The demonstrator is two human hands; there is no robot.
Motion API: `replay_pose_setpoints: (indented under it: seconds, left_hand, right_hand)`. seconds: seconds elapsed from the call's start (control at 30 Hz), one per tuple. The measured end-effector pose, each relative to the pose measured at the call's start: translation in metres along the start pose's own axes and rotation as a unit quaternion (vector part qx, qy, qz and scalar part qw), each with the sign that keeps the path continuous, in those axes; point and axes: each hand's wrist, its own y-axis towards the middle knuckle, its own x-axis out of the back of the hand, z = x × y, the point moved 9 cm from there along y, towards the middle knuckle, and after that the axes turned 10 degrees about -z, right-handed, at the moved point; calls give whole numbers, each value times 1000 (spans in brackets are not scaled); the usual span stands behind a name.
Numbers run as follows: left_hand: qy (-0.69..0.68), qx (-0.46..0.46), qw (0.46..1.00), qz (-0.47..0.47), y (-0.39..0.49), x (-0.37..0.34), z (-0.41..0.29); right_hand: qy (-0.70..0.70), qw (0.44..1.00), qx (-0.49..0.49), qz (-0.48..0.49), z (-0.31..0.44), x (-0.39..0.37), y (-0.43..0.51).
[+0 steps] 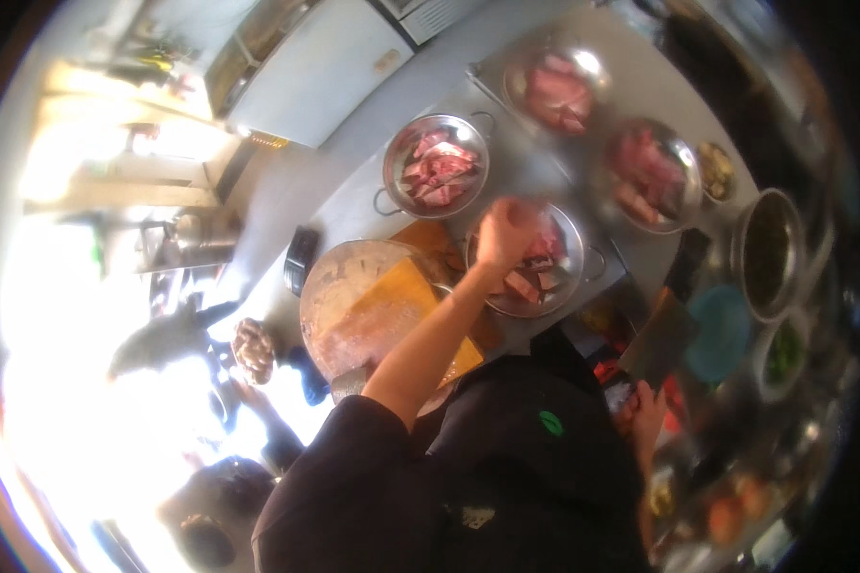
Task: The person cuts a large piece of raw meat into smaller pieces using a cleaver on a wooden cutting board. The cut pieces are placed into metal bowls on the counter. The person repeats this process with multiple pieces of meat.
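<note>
My left hand (pixel 505 233) is over a two-handled steel bowl (pixel 580 251) of raw meat chunks (pixel 537 276). Its fingers are blurred, and whether they grip a piece of meat is unclear. Below my forearm lies a round chopping block (pixel 330 294) with a yellow cutting board (pixel 394 297) across it. A grey metal blade (pixel 349 384) shows partly beneath my arm at the block's near edge. To the right of my dark clothing, a hand (pixel 647 415) appears beneath a broad cleaver-like blade (pixel 659 336). I cannot tell whether that hand is my right one or another person's.
Three more steel bowls, the left bowl (pixel 441 172), the far bowl (pixel 559 93) and the right bowl (pixel 648 175), hold raw meat. A black object (pixel 301 260) sits beside the block. At right are a turquoise plate (pixel 719 333) and a deep pot (pixel 767 254). Another person's hand (pixel 258 401) is at left.
</note>
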Motion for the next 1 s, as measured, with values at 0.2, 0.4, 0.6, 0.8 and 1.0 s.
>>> replay_pose_setpoints:
  seconds: [0.2,0.4,0.6,0.8,1.0]
  left_hand:
    - [54,7,992,-118,127,113,52]
    - [-25,87,992,-91,203,158,95]
    - [-87,126,987,-44,216,150,111]
    - [-28,133,987,-84,219,149,128]
    - [132,88,982,-101,230,163,143]
  right_hand:
    - [4,993,85,82,30,-9,-13]
    - [82,996,-11,36,53,-18,-42]
    - [71,997,-1,37,51,-15,-46]
    - [0,998,45,50,5,15,-7]
    - [-66,978,178,89,6,-4,-10]
